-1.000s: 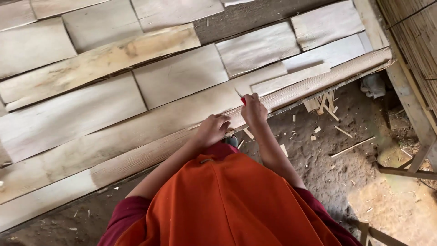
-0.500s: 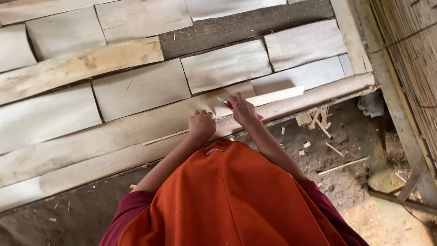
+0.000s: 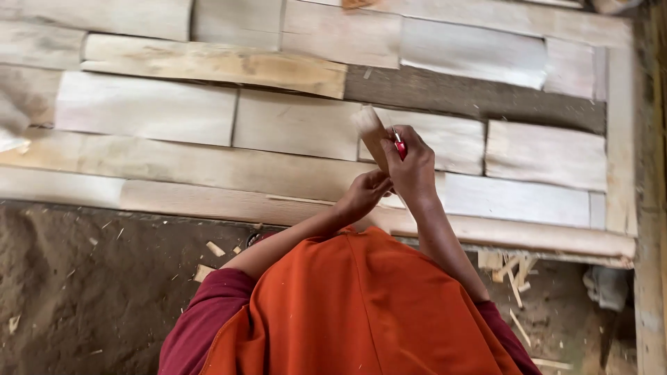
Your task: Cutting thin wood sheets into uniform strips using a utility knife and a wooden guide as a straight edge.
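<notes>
1. Lifted off the boards since the earlier frames, the wooden slat (image 3: 368, 135) now stands tilted in the air, its pale cut end pointing toward 11 o'clock, where before it lay flat among the planks.
2. It sits just above frame centre, gripped from below, with the rows of planks behind it.
3. Beneath it lies a floor of pale split-wood planks (image 3: 292, 125), laid side by side in rows; one darker grey board (image 3: 472, 101) shows at 1 o'clock from the slat.
4. At 7 o'clock the planks end at bare brown earth (image 3: 83, 278), strewn with small wood chips (image 3: 215, 248).
5. More offcuts and splinters (image 3: 511, 274) lie on the ground at 4 o'clock, beside a long rounded edge beam (image 3: 549, 236).
6. A woven bamboo wall (image 3: 653, 139) runs along the 3 o'clock side.
7. No container shows anywhere in view.
8. The right hand (image 3: 413, 170) is clenched around a small red-handled tool (image 3: 400, 147), pressed against the slat's right side; the blade itself is too small to make out.
9. The left hand (image 3: 367, 191) is closed around the slat's lower end, fingers curled tight, touching the right hand.
10. Both forearms rise from an orange robe (image 3: 361, 312) with maroon sleeves (image 3: 208, 312) at 6 o'clock.
</notes>
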